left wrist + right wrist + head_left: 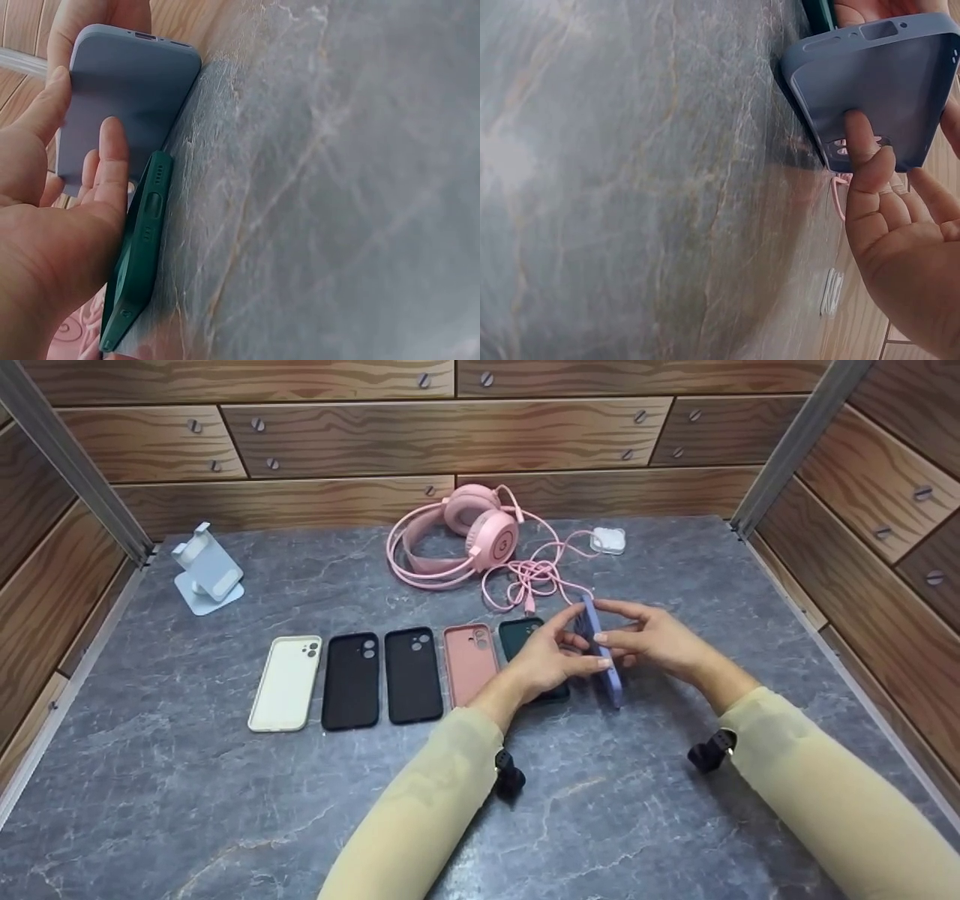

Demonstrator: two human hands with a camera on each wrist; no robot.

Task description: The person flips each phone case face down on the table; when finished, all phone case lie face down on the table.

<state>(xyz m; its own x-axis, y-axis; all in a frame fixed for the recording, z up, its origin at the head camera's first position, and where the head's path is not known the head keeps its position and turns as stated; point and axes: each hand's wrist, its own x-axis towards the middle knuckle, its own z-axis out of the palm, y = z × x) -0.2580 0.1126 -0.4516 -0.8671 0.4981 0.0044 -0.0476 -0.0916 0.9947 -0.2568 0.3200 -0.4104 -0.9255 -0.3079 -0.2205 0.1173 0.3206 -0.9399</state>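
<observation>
Both hands hold a bluish-purple phone case (pixel 614 687), which stands on its long edge on the table at the right end of a row of cases. My left hand (pixel 541 661) grips it from the left, with the thumb at its edge and fingers against its smooth back (pixel 131 82). From the other side my right hand (pixel 667 643) holds it, fingers reaching into the hollow inside (pixel 877 82) near the camera cutout. A dark green case (pixel 141 251) lies just under my left hand, partly hidden by it.
Left of the green case lie a pink case (pixel 468 664), two black cases (pixel 414 682) (pixel 351 686) and a white case (pixel 285 686). Behind are pink headphones (pixel 495 540) with a tangled cable (pixel 536 574), a small clear-white item (pixel 608 540) and a light-blue phone stand (pixel 210 570). Wood-patterned walls enclose the table.
</observation>
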